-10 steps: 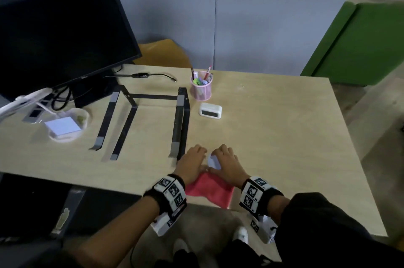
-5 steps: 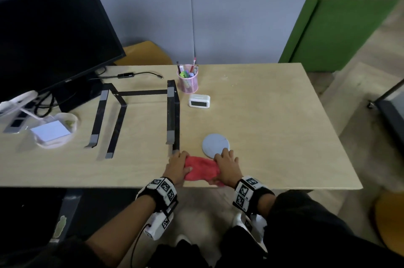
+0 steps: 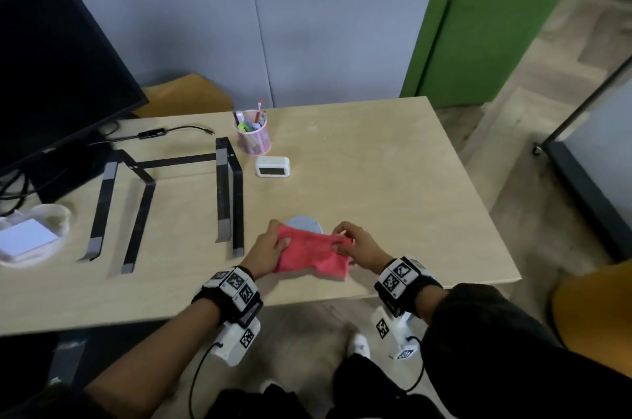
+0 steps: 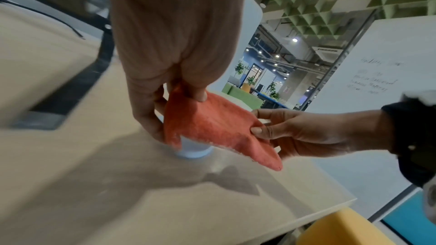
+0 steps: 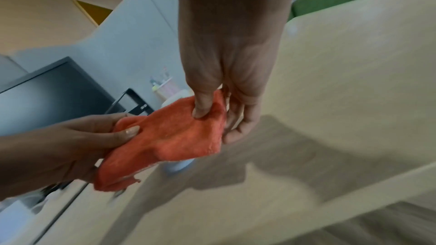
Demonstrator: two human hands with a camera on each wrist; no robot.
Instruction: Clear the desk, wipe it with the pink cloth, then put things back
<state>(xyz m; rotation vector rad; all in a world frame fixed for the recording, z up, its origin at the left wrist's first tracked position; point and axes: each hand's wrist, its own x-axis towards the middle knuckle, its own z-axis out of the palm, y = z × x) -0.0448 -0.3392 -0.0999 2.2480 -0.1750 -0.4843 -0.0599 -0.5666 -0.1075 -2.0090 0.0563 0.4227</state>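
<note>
Both hands hold the pink cloth (image 3: 309, 254) stretched between them, just above the front of the wooden desk (image 3: 393, 206). My left hand (image 3: 270, 247) pinches its left edge between thumb and fingers. On the right edge, my right hand (image 3: 352, 242) pinches a corner the same way. The left wrist view shows the cloth (image 4: 212, 124) with my left thumb on top and the right hand (image 4: 295, 129) gripping its far corner. In the right wrist view the cloth (image 5: 174, 133) sags between both grips. A round grey-blue coaster (image 3: 304, 223) lies on the desk, partly hidden behind the cloth.
A black laptop stand (image 3: 225, 186) sits left of my hands. Behind it are a pink pen holder (image 3: 253, 136), a small white clock (image 3: 273, 166) and a black monitor (image 3: 51, 76). A white dish with a notepad (image 3: 30, 237) lies far left. An orange seat (image 3: 595, 312) is at right.
The cloth lay bunched under both hands at the desk's front edge; now it is lifted and spread wider between them. The coaster came into view. The head camera swung right.
</note>
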